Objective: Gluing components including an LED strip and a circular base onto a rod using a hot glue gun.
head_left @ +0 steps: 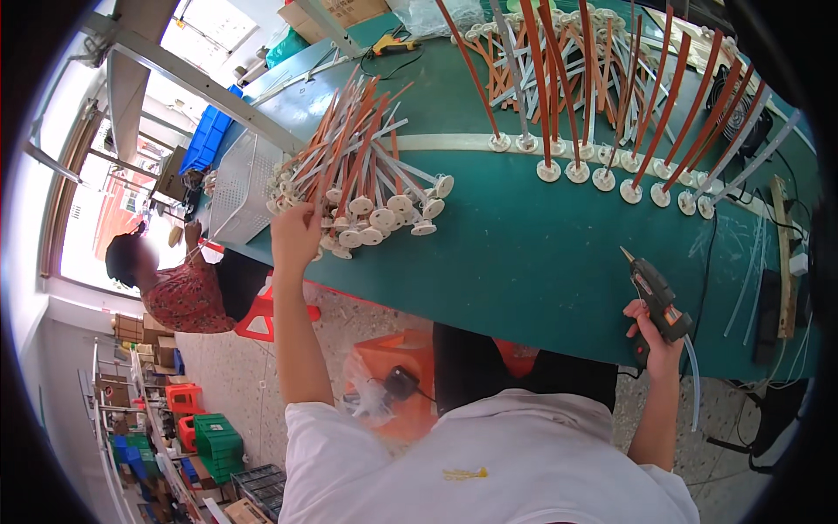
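My left hand (297,234) is at the near left edge of a heap of orange-brown and grey strips (353,148) with round white bases. Its fingers are drawn together among the bases; what they pinch is hidden. My right hand (659,339) grips a dark green glue gun (656,295) at the table's near edge. The gun's nozzle points up and to the left, and a translucent glue stick (692,367) trails from its back. Beyond the gun, several strips stand upright on white bases (631,190), arranged in rows.
Another heap of strips (559,70) lies at the back of the green table (489,262). A white basket (244,188) and a blue crate (209,131) are at the left. A co-worker (188,284) sits beyond the table's left end. A black fan (733,100) and cables are at the right.
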Action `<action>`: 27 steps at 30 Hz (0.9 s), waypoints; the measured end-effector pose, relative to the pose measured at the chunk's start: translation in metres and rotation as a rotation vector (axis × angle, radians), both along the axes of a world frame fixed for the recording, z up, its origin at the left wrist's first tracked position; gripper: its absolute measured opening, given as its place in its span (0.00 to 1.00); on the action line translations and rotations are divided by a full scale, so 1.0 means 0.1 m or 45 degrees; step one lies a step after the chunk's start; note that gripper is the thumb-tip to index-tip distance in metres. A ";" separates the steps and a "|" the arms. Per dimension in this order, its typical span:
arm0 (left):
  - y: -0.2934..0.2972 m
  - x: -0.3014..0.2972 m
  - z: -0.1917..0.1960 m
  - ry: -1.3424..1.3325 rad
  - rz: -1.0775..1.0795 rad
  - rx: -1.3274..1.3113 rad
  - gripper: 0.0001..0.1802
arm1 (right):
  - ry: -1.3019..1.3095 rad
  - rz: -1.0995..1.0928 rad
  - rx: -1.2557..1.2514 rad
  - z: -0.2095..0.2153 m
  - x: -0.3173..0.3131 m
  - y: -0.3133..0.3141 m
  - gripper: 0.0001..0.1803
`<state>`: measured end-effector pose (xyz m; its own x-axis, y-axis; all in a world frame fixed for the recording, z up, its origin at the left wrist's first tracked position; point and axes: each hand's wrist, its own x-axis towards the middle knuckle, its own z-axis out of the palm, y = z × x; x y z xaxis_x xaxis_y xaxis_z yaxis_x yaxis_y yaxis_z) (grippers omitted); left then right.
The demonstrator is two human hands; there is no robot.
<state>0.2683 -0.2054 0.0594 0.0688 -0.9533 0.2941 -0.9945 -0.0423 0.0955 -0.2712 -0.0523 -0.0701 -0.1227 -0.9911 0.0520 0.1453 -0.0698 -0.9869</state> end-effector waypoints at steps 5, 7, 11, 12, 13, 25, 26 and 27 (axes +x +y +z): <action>0.47 -0.28 0.14 0.286 0.046 -0.170 0.09 | 0.091 0.056 0.070 0.08 -0.03 0.00 0.13; 0.69 -0.70 0.06 1.053 -0.118 -0.454 0.06 | 0.020 0.080 0.148 0.16 0.07 0.08 0.14; 1.01 -1.62 -0.32 1.238 -0.258 -0.270 0.04 | 0.151 0.574 0.172 0.45 0.48 0.17 0.13; 1.06 -1.77 -0.48 1.316 -0.314 -0.258 0.05 | 0.407 0.705 -0.199 0.47 0.59 0.18 0.13; 1.09 -1.90 -0.62 1.398 -0.374 -0.246 0.06 | 0.406 0.697 -0.143 0.46 0.72 0.24 0.13; 1.21 -2.30 -0.95 0.937 -0.461 -0.201 0.04 | 0.427 0.240 -0.267 0.03 1.16 0.46 0.09; 1.19 -2.30 -0.93 0.933 -0.467 -0.200 0.04 | 0.447 0.268 -0.248 0.04 1.18 0.43 0.09; 1.20 -2.30 -0.90 0.923 -0.451 -0.175 0.04 | 0.467 0.301 -0.226 0.04 1.19 0.43 0.09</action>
